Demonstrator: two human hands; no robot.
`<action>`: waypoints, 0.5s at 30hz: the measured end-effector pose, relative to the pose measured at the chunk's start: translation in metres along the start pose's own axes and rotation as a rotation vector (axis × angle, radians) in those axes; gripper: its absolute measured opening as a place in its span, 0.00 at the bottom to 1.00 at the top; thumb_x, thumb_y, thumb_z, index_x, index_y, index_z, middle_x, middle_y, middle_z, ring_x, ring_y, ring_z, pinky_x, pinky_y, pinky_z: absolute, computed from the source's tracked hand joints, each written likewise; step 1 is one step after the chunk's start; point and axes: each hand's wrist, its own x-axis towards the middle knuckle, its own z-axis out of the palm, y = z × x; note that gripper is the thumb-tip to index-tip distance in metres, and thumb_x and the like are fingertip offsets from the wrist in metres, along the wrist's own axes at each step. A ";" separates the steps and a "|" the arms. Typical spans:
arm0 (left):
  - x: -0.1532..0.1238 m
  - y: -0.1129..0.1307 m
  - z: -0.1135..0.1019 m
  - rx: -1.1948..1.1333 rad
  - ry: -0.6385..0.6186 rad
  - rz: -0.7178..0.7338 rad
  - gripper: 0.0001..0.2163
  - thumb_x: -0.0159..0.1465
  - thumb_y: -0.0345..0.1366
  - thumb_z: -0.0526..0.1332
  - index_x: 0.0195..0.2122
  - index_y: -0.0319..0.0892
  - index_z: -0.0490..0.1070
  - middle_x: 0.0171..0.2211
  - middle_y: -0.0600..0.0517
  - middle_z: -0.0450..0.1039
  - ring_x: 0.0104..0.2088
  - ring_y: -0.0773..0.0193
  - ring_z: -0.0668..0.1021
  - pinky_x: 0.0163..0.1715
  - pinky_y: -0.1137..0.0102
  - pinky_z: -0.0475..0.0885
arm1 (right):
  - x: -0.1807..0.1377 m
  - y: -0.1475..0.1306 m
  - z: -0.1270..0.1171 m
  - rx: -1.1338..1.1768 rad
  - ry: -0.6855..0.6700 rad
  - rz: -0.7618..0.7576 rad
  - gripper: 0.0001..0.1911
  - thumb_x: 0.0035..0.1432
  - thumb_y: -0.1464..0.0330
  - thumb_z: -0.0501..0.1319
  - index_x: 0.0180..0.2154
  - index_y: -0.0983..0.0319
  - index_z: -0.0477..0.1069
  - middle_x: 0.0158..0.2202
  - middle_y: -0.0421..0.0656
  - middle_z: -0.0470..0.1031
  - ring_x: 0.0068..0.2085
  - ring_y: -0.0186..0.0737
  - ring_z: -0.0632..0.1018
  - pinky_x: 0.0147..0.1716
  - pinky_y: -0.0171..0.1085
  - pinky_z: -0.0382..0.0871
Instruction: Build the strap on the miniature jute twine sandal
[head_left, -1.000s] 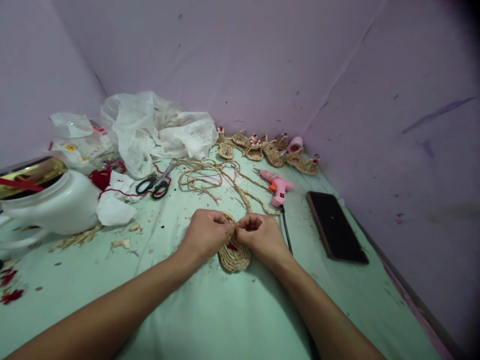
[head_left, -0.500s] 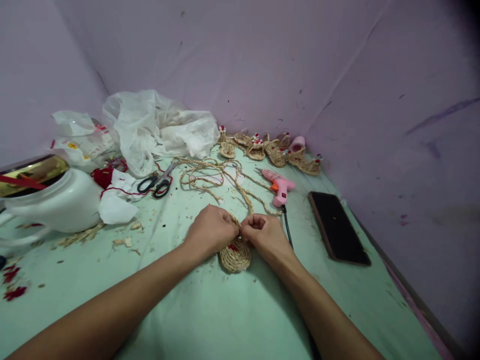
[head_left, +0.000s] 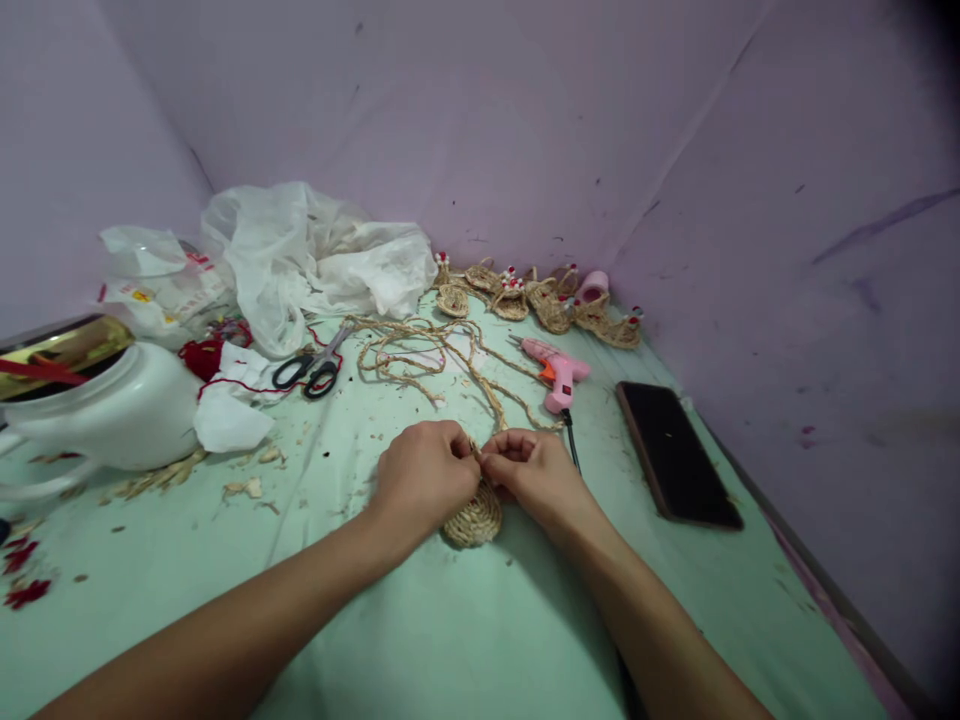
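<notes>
A small oval woven straw sole (head_left: 472, 522) lies on the green sheet (head_left: 450, 630) in front of me. My left hand (head_left: 427, 475) rests over its left side with the fingers curled on the braid. My right hand (head_left: 536, 472) is closed in a pinch on the braided straw cord (head_left: 491, 395) right where it meets the sole. The two hands touch at the fingertips. The cord runs away from the sole in loose loops toward the back.
Black scissors (head_left: 307, 372) and a pink glue gun (head_left: 556, 372) lie behind the hands. A dark phone (head_left: 675, 455) lies to the right. Several finished straw sandals (head_left: 547, 300) line the wall. White plastic bags (head_left: 315, 255), red yarn (head_left: 201, 355) and a white pot (head_left: 97, 400) sit left.
My left hand has slid right and forward over the sole, covering the red spot that showed earlier. The right hand stayed pinched on the cord.
</notes>
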 end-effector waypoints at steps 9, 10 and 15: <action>-0.007 -0.001 0.005 0.283 0.053 0.152 0.11 0.54 0.36 0.52 0.27 0.46 0.74 0.24 0.48 0.74 0.25 0.56 0.73 0.21 0.70 0.54 | -0.001 0.001 0.000 -0.021 -0.011 -0.039 0.04 0.37 0.68 0.60 0.20 0.63 0.67 0.17 0.37 0.68 0.19 0.31 0.67 0.18 0.31 0.61; -0.006 0.000 0.005 0.298 0.053 0.157 0.11 0.53 0.37 0.52 0.27 0.46 0.74 0.24 0.47 0.74 0.26 0.56 0.74 0.22 0.69 0.54 | -0.001 0.002 0.000 -0.051 0.004 -0.055 0.04 0.38 0.68 0.60 0.20 0.63 0.68 0.18 0.38 0.68 0.20 0.31 0.67 0.18 0.31 0.61; -0.007 -0.004 0.001 0.210 0.009 0.194 0.09 0.53 0.37 0.54 0.27 0.45 0.74 0.23 0.49 0.74 0.25 0.58 0.73 0.22 0.70 0.57 | 0.000 0.001 0.000 -0.075 0.024 -0.007 0.03 0.37 0.70 0.60 0.20 0.62 0.67 0.15 0.36 0.66 0.17 0.30 0.65 0.15 0.31 0.59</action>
